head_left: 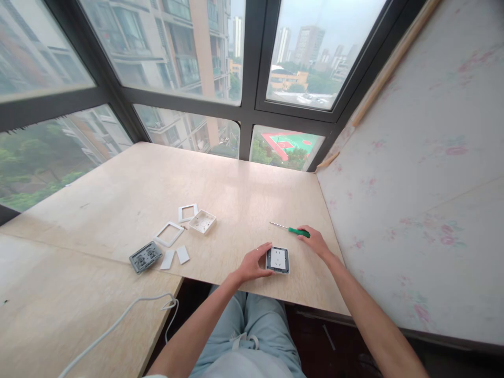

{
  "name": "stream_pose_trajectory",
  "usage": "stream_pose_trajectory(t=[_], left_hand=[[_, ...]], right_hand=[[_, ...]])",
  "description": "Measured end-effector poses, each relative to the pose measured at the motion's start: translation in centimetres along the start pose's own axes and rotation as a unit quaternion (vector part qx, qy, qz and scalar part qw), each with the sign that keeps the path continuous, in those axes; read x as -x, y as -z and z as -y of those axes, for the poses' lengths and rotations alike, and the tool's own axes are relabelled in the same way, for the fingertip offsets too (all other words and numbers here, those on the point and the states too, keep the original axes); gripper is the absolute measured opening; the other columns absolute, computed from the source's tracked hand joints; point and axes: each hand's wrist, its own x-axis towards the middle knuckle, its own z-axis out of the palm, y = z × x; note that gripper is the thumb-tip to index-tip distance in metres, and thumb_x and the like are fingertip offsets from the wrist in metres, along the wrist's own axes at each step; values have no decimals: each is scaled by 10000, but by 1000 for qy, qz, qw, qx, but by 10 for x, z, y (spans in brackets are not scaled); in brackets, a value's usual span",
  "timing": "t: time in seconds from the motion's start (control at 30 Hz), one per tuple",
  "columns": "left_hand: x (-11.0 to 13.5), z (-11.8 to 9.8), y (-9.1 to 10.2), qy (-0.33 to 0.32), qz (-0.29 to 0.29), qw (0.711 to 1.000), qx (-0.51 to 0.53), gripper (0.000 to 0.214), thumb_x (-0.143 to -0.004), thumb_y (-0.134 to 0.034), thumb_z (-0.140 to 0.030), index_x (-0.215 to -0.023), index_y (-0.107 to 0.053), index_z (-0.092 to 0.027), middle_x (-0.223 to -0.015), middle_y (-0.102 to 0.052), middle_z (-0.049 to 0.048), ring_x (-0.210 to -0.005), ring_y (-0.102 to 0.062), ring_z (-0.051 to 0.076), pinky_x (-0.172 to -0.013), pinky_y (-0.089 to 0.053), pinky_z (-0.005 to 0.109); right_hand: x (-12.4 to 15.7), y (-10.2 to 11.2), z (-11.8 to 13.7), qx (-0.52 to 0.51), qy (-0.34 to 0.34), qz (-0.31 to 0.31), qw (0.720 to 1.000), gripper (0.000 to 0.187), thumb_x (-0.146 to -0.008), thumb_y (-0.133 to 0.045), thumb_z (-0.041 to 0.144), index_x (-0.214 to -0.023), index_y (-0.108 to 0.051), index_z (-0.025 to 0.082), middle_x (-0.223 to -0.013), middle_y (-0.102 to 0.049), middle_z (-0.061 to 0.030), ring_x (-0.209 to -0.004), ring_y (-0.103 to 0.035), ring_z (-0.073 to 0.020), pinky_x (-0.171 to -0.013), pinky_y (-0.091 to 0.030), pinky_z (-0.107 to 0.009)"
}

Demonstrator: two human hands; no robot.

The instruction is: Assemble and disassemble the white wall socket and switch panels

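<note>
My left hand (255,263) grips the left side of a wall socket (277,259), thumb at its lower edge and fingers at the upper one. The socket has a white face with slots and a dark grey surround, and it lies near the table's front edge. To its upper right, my right hand (314,241) has its fingers closed on the green handle of a screwdriver (300,232). The metal shaft points left, away from the hand, low over or on the tabletop; I cannot tell which.
Left of my hands lie a white mounting box (203,222), two white frames (169,243), two white cover plates (183,254) and a grey switch module (145,256). A white cable (134,303) runs along the lower left. Windows stand behind the table (236,189), a papered wall (433,210) at right.
</note>
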Motion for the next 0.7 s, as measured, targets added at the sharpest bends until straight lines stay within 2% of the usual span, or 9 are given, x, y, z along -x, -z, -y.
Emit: stream_pose_trajectory(t=[0.1,0.23,0.33,0.43,0.5,0.57,0.63,0.7], left_hand=[[1,-2,0,11,-2,1000,17,974,-668,-844,-451,-1501,-377,-259,-1553,-404,111,-1435,-382,310,-1202,-302,506],[8,-5,1,51,-22,994,96,1108,-602,-881,-504,-1527,-327,-246,-1591,-328,131,-1466,-314,331,-1216,-263,528],[20,-3,18,57,-89,983,150,971,-666,-835,-529,-1487,-395,-256,-1567,-370,135,-1425,-389,334,-1149,-386,533],[37,2,62,65,-227,964,126,707,-796,-717,-529,-1397,-487,-236,-1439,-511,144,-1270,-555,310,-973,-542,486],[53,5,104,81,-344,933,63,601,-835,-669,-511,-1339,-517,-221,-1343,-574,138,-1192,-600,286,-905,-568,441],[70,9,148,109,-437,892,-21,529,-857,-642,-476,-1303,-525,-215,-1305,-592,126,-1164,-607,270,-900,-560,420],[88,15,186,165,-475,855,-128,506,-861,-626,-435,-1296,-522,-198,-1322,-584,131,-1179,-593,283,-930,-539,442],[103,22,213,251,-442,822,-256,560,-823,-664,-373,-1318,-509,-163,-1337,-585,160,-1273,-524,323,-1057,-439,486]], right_hand=[[0,-8,-8,18,7,-7,1000,291,-701,-646,375,-949,-689,228,-1025,-736,-53,-1016,-646,-284,-981,-444,-500],[3,-15,-17,29,15,-35,999,419,-698,-633,445,-1045,-662,211,-1145,-704,-108,-1125,-615,-323,-1043,-413,-536],[14,-14,-22,33,22,-70,997,533,-692,-638,514,-1112,-626,186,-1267,-635,-168,-1236,-546,-360,-1104,-352,-566],[34,-13,-30,63,47,-149,986,525,-740,-603,550,-1119,-619,186,-1322,-587,-180,-1282,-508,-360,-1137,-332,-547],[51,-14,-37,73,49,-201,976,500,-781,-576,545,-1127,-618,186,-1310,-580,-181,-1270,-513,-353,-1121,-364,-536],[70,-18,-43,70,37,-224,971,493,-799,-568,535,-1139,-617,182,-1284,-586,-181,-1237,-531,-353,-1087,-401,-541],[86,-23,-46,60,23,-234,970,495,-793,-572,526,-1125,-628,163,-1248,-600,-181,-1190,-558,-353,-1065,-414,-554],[99,-29,-47,43,4,-246,968,495,-778,-579,518,-1099,-642,146,-1213,-618,-174,-1140,-583,-344,-1044,-427,-555]])
